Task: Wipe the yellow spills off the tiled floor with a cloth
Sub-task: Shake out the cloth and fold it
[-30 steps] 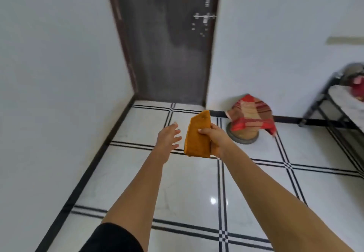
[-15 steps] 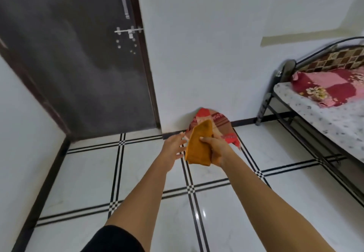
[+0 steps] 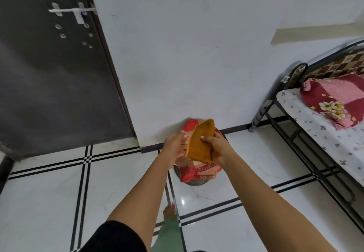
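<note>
The right hand [image 3: 215, 149] is gripping a folded orange cloth [image 3: 201, 142] in the air above the floor [image 3: 49, 196]. The thumb is lying across the cloth's front face and the fingers [image 3: 214, 156] are wrapping around its right edge and back. The cloth is standing nearly upright, its narrow end pointing up.

The left hand [image 3: 174, 145] is reaching toward the cloth's left edge with its fingers loosely extended and not clenched. Whether the fingertips are touching the cloth cannot be told.

Below and behind the hands, a round object covered by a red patterned fabric [image 3: 194, 170] is sitting on the floor against the wall [image 3: 187, 54]. The hands and cloth are partly hiding it.

The floor is showing white tiles with black double lines. No yellow spill is showing on the visible tiles. A bare foot [image 3: 169, 210] above a green trouser leg [image 3: 168, 234] is standing on a tile line at the floor's near edge.

A dark door [image 3: 49, 84] with a metal latch [image 3: 72, 11] is standing at the floor's far left corner. A metal-framed bed [image 3: 319, 143] with a red floral pillow [image 3: 334, 98] is occupying the floor's right edge.
</note>
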